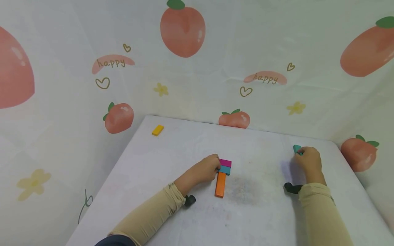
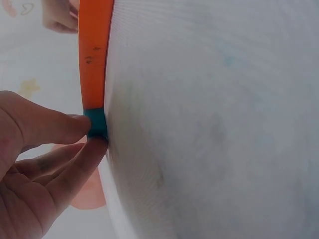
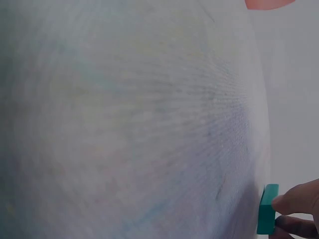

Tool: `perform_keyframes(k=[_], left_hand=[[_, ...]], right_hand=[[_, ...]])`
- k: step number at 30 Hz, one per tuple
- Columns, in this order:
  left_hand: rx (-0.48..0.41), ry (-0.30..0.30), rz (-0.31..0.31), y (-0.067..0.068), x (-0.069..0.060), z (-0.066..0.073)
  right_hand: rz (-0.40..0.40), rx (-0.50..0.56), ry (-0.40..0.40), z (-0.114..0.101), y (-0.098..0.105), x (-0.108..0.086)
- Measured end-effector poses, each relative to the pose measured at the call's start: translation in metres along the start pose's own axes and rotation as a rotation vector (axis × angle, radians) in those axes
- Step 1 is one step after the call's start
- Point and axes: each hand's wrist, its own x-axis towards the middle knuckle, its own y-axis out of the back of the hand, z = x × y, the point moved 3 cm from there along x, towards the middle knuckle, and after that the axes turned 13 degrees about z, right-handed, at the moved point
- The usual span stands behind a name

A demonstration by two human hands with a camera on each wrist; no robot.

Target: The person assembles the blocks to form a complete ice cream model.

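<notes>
My left hand (image 1: 210,168) pinches the end of a blue block (image 1: 224,170) between thumb and fingers. Beyond the blue block lies a magenta block (image 1: 226,163), side by side with it; the magenta one does not show in the left wrist view. An orange block (image 1: 220,185) extends from the blue one toward the near side, its far end against it. Over at the right of the table, my right hand (image 1: 310,161) holds a green block (image 1: 297,148) by thumb and fingertips. The right wrist view shows this green block (image 3: 267,209) at the lower right.
A yellow block (image 1: 158,130) lies by the table's far left corner. The white table (image 1: 258,147) meets a cloth backdrop (image 1: 209,92) printed with peaches. Dark wrist-camera mounts (image 1: 292,188) stick out near both wrists.
</notes>
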Motion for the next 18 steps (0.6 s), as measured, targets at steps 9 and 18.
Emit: perform_keyframes(k=[9, 18], left_hand=[[0.004, -0.012, 0.004, -0.0017, 0.0003, -0.0009], [0.011, -0.004, 0.007, -0.0011, -0.0002, -0.0008]], right_hand=[[-0.004, 0.005, -0.010, 0.0003, 0.0006, -0.0007], [-0.027, 0.019, -0.027, -0.0067, -0.0026, -0.0029]])
